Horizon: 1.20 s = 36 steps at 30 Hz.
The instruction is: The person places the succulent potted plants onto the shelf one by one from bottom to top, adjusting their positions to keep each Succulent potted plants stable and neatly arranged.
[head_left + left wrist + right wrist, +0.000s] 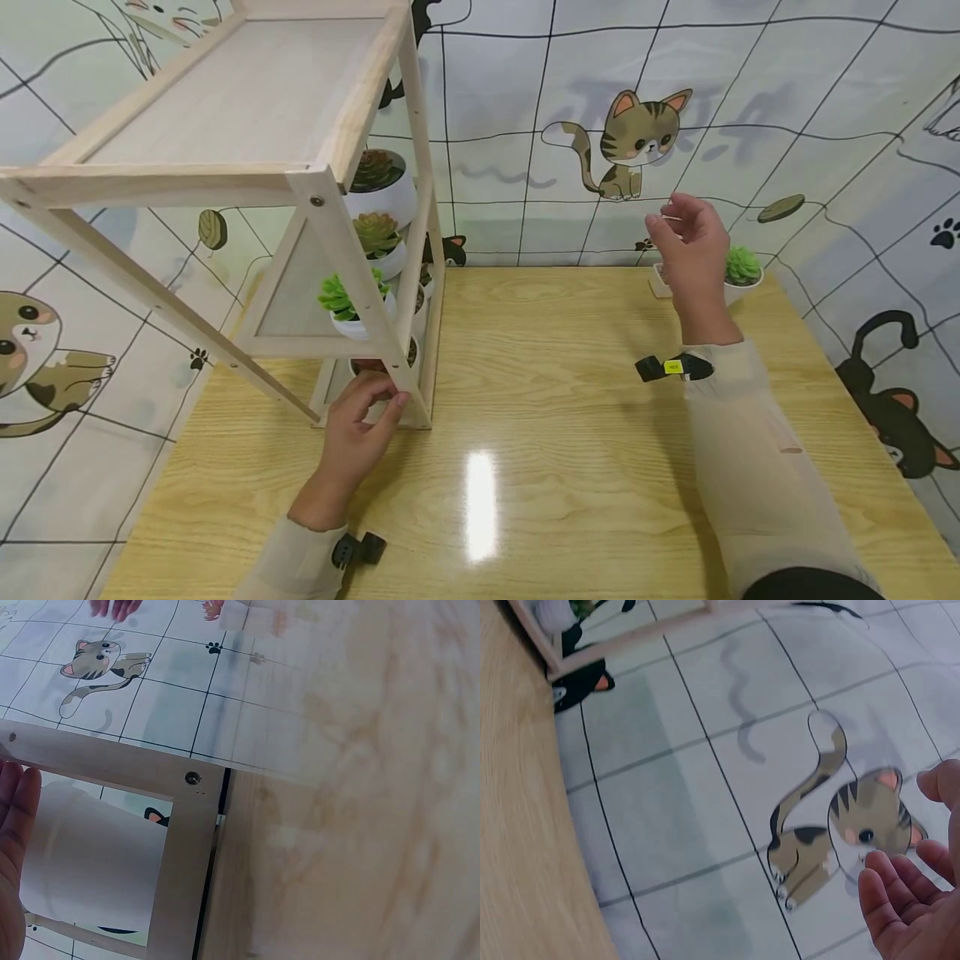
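Observation:
My left hand [356, 437] is at the bottom shelf of a wooden rack [318, 179], its thumb beside the front post. In the left wrist view its straight fingers [16, 814] lie along a white pot [94, 859] framed by the rack's bars. My right hand [697, 258] is raised over the right back of the table, fingers loosely bent and holding nothing, as the right wrist view also shows. Just behind that wrist, partly hidden, stands a green succulent [742, 265] in a white pot.
Potted succulents fill the rack's levels: a dark one [378, 171] high up, a reddish-green one [377, 233] and a bright green one [341, 296] lower. The wooden table [555, 433] meets a cat-patterned cloth [502, 167] at its back edge.

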Tool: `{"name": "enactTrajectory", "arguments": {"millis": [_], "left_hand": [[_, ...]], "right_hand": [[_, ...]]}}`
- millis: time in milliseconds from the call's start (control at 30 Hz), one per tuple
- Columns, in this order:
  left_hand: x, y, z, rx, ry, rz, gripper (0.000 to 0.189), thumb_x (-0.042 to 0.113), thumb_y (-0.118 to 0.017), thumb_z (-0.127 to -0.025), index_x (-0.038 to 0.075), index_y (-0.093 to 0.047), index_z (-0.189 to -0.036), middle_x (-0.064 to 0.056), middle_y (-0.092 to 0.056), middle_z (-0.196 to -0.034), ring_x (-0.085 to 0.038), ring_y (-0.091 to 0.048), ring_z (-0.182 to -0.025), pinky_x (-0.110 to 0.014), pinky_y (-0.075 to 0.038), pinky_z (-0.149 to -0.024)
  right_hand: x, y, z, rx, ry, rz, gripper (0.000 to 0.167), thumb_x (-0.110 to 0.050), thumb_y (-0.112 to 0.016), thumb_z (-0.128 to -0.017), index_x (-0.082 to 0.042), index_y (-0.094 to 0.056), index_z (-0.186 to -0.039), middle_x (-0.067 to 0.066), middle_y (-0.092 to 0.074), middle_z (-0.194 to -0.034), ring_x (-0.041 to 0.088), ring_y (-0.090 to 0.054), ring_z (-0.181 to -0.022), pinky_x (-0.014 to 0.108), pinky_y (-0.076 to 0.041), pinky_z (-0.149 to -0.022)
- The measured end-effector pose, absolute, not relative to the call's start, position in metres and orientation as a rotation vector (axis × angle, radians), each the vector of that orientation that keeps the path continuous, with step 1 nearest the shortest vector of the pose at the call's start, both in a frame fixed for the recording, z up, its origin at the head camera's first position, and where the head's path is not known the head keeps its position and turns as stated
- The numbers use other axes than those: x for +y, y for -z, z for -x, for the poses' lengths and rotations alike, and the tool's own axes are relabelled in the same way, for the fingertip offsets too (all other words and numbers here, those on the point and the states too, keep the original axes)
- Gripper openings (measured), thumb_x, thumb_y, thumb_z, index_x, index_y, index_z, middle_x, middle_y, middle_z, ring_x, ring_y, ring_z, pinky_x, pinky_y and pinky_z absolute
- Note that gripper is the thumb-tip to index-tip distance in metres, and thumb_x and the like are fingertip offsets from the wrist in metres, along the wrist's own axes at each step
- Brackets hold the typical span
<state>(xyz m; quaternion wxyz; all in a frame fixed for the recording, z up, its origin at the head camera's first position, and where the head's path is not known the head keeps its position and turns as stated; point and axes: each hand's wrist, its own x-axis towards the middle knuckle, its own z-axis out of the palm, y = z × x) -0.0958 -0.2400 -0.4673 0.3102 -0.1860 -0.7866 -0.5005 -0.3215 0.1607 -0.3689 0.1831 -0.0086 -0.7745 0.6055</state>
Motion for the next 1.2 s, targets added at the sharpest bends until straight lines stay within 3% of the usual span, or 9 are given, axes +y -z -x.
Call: {"name": "enactTrajectory", "arguments": {"millis": [267, 500, 733, 1033, 1200], "left_hand": [[-0.24, 0.468, 0.095, -2.077, 1.318, 0.488, 0.023, -0.016, -0.074, -0.083, -0.002, -0.071, -0.101, -0.016, -0.069, -0.096, 0.001, -0.062, -0.1, -0.01, -0.055, -0.089], [-0.238, 0.466, 0.093, -2.074, 1.314, 0.492, 0.03, -0.021, -0.074, -0.078, -0.002, -0.071, -0.101, -0.017, -0.069, -0.096, 0.001, -0.062, -0.1, -0.01, -0.055, -0.089], [-0.24, 0.467, 0.094, -2.085, 1.332, 0.498, 0.024, -0.017, -0.074, -0.081, -0.006, -0.07, -0.101, -0.013, -0.07, -0.099, 0.002, -0.061, -0.104, -0.01, -0.055, -0.09], [-0.239, 0.468, 0.094, -2.067, 1.343, 0.5, 0.019, -0.012, -0.073, -0.087, -0.002, -0.071, -0.103, -0.012, -0.069, -0.099, 0.0, -0.062, -0.103, -0.011, -0.055, -0.09], [-0.239, 0.468, 0.095, -2.064, 1.35, 0.506, 0.018, -0.011, -0.073, -0.088, -0.001, -0.071, -0.103, -0.012, -0.069, -0.099, 0.0, -0.062, -0.104, -0.011, -0.056, -0.089]], "right_hand": [[0.198, 0.393, 0.316, -2.128, -1.639, 0.209, 0.049, -0.032, -0.069, -0.1, -0.025, -0.053, -0.146, -0.012, -0.055, -0.131, 0.003, -0.053, -0.119, 0.023, -0.047, -0.102], [0.231, 0.416, 0.315, -1.969, -1.659, 0.312, 0.051, -0.028, -0.073, -0.098, -0.022, -0.052, -0.144, -0.013, -0.053, -0.125, 0.002, -0.053, -0.115, 0.02, -0.047, -0.092], [0.249, 0.433, 0.314, -1.918, -1.678, 0.43, 0.052, -0.026, -0.074, -0.097, -0.022, -0.052, -0.144, -0.01, -0.051, -0.129, 0.001, -0.053, -0.111, 0.022, -0.043, -0.091], [0.262, 0.454, 0.316, -1.973, -1.474, 0.515, 0.058, -0.039, -0.075, -0.094, -0.026, -0.05, -0.145, -0.015, -0.046, -0.13, -0.002, -0.052, -0.111, 0.02, -0.045, -0.088], [0.27, 0.465, 0.316, -2.045, -1.35, 0.583, 0.066, -0.047, -0.075, -0.093, -0.026, -0.047, -0.149, -0.01, -0.045, -0.141, -0.002, -0.047, -0.118, 0.019, -0.044, -0.091]]}}
